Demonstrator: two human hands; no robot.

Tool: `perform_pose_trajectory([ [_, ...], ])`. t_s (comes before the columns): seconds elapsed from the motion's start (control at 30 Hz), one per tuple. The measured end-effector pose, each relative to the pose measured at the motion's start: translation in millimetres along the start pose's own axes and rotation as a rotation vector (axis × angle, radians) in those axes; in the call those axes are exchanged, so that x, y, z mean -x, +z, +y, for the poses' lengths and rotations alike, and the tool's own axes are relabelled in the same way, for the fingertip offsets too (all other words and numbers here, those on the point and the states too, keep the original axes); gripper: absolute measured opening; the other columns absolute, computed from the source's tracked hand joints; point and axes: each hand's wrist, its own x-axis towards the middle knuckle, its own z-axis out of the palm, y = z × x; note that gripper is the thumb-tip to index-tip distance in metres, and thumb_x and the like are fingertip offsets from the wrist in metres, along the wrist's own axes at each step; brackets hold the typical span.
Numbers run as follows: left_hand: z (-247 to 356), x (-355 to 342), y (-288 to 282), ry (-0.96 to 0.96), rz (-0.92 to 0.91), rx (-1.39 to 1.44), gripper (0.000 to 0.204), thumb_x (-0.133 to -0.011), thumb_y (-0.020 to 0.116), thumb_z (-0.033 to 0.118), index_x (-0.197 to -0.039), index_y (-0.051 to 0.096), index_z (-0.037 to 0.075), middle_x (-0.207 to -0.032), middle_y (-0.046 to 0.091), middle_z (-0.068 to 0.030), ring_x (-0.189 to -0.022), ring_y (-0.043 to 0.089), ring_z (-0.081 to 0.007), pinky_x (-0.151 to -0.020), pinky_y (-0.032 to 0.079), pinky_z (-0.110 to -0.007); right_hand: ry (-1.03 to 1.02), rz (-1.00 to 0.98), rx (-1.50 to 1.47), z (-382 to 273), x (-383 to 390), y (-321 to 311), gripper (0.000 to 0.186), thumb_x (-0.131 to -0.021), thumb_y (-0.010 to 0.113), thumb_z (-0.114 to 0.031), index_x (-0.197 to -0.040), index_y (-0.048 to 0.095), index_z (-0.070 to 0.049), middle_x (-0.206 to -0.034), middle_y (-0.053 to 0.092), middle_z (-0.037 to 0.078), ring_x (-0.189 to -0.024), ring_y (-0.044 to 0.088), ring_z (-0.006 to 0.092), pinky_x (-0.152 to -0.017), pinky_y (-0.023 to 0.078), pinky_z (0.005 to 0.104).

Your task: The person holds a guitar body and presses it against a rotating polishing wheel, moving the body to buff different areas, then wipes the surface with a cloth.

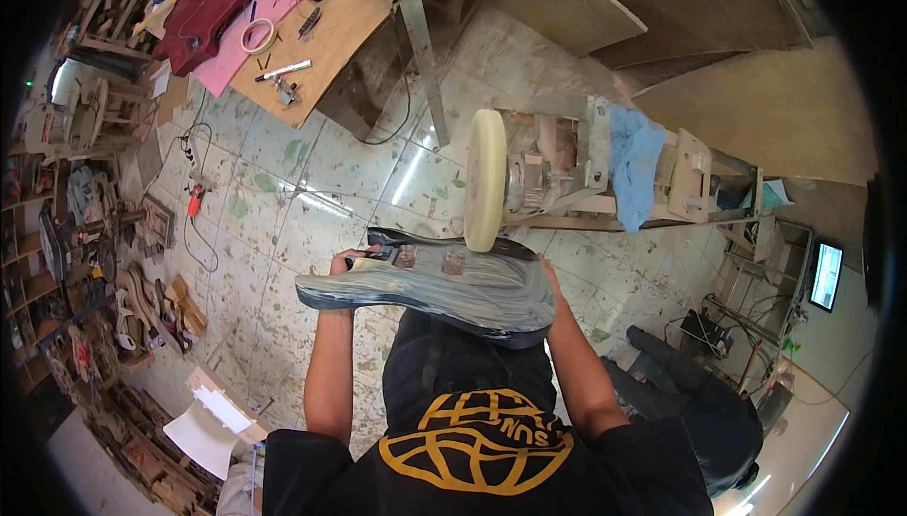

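Observation:
Held in front of my waist is a dark electric guitar body (444, 291), its broad face streaked with a whitish smear and showing two cut-out pockets. My left hand (348, 262) grips its edge on the left, with the fingers partly hidden behind the body. At the right end my right hand (550, 278) is wrapped around the rim, most of its fingers out of sight. A pale yellow buffing wheel (486, 180) stands on edge just beyond the guitar body. The wheel's lower edge overlaps the body's far side in view; I cannot tell whether they touch.
The wheel's machine frame (557, 162) extends right, draped with a blue cloth (635, 166). A workbench (350, 29) at the far left carries a red guitar body (203, 25), tape and a drill. A corded red tool (196, 202) lies on the floor. Another person (699, 403) is at the lower right.

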Motion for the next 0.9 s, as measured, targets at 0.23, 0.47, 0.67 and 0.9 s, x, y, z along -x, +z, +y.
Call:
perform_pose_trajectory([
  [0.23, -19.8, -25.1, -12.7, -0.118, -0.054, 0.083, 0.034, -0.075, 0.046, 0.014, -0.1, 0.06, -0.005, -0.088, 0.063, -0.0217, -0.072, 0.061, -0.0322, -0.073, 0.051, -0.04, 0.094, -0.107, -0.081, -13.6, 1.5, -23.0, 0.069, -0.089, 0.037, -0.055, -0.125, 0.043, 0.003, -0.122, 0.052, 0.02, -0.107, 0.052, 0.0354, -0.096, 0.039, 0.0435],
  [0.47, -30.9, -27.1, 8.5, -0.12, -0.08, 0.057, 0.032, -0.075, 0.046, 0.013, -0.095, 0.06, -0.006, -0.09, 0.063, -0.0207, -0.073, 0.061, -0.0317, -0.073, 0.051, -0.039, 0.091, -0.114, -0.115, -26.8, 11.7, -35.6, 0.065, -0.091, 0.035, -0.052, -0.125, 0.043, 0.003, -0.123, 0.051, 0.021, -0.109, 0.051, 0.0355, -0.096, 0.039, 0.043],
  [0.67, -44.8, -33.0, 24.8, -0.132, -0.089, 0.05, 0.031, -0.075, 0.046, 0.013, -0.094, 0.061, -0.006, -0.091, 0.063, -0.0198, -0.075, 0.061, -0.0323, -0.074, 0.051, -0.04, 0.04, -0.141, -0.164, -33.4, 16.8, -56.8, 0.065, -0.091, 0.033, -0.052, -0.124, 0.044, 0.003, -0.122, 0.051, 0.021, -0.108, 0.051, 0.0363, -0.097, 0.038, 0.0437],
  [0.9, -59.4, -50.2, 23.8, -0.234, -0.132, 0.045, 0.04, -0.075, 0.045, 0.016, -0.107, 0.057, -0.005, -0.088, 0.062, -0.0233, -0.074, 0.061, -0.0336, -0.074, 0.051, -0.041, 0.017, -0.056, -0.108, -46.4, 32.1, -65.5, 0.066, -0.091, 0.034, -0.052, -0.125, 0.043, 0.003, -0.122, 0.051, 0.021, -0.109, 0.051, 0.0357, -0.097, 0.037, 0.0427],
])
